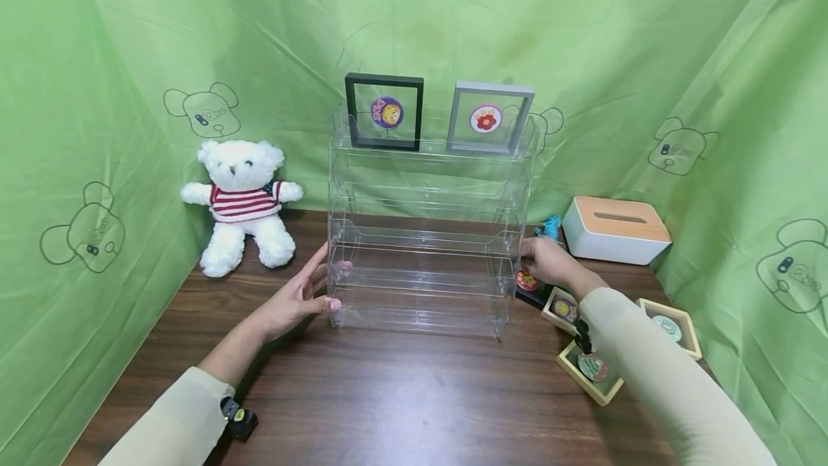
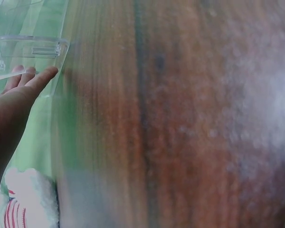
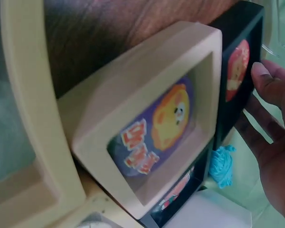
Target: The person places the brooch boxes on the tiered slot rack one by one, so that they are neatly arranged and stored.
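Observation:
A clear acrylic tiered rack [image 1: 420,279] stands on the brown wooden table. My left hand [image 1: 300,300] is against its left side, fingers extended along the panel and thumb near the front edge. In the left wrist view those fingers [image 2: 40,80] lie by the clear panel. On the right, my right hand [image 1: 550,261] reaches beside the rack's side panel, above a black frame [image 3: 240,71] with a red badge. Its thumb overlaps that frame's edge in the right wrist view; whether it touches is unclear. A black frame [image 1: 385,148] and a grey frame [image 1: 481,148] stand on the top tier.
Wooden frames with round badges [image 1: 563,308] [image 1: 591,365] [image 1: 668,326] lie at the right. Behind them are a blue figure [image 1: 551,227] and a white tissue box [image 1: 614,232] with a wooden lid. A white teddy bear [image 1: 242,203] sits at the left. Green cloth surrounds the table.

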Available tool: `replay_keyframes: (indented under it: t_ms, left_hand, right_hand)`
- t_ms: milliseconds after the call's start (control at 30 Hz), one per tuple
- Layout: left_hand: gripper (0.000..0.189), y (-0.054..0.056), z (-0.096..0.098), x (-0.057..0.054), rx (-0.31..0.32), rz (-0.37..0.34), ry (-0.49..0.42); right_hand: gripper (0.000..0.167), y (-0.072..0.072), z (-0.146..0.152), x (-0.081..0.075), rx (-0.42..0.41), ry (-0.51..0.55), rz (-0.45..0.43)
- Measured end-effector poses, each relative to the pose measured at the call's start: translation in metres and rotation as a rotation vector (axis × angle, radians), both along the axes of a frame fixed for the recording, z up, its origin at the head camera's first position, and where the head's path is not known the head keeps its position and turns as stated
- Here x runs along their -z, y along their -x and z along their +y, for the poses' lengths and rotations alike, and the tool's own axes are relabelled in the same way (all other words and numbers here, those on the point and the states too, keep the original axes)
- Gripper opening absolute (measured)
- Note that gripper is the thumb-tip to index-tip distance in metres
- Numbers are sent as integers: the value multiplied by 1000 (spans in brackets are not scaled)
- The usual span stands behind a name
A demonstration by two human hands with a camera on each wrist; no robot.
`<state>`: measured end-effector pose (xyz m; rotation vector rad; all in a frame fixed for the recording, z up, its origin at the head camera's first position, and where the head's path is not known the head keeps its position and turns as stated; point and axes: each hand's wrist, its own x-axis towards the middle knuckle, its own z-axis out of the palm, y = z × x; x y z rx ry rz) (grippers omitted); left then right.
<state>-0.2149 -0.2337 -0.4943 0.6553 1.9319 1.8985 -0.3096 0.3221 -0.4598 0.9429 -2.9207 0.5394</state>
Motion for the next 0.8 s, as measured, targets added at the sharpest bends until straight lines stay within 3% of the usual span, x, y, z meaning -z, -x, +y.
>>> replay_keyframes:
  t_ms: [267,533,800]
  left_hand:
    - [117,0,0,-1,-3,13,11]
    - [116,-2,1,-3,-15,19,35]
    - [116,-3,2,-3,-13,28,19]
  right_hand:
    - [44,4,-1,8,14,-65,17]
    - [41,4,3,3,-8,-66,37]
    - [15,1,12,-9,61,-29,12]
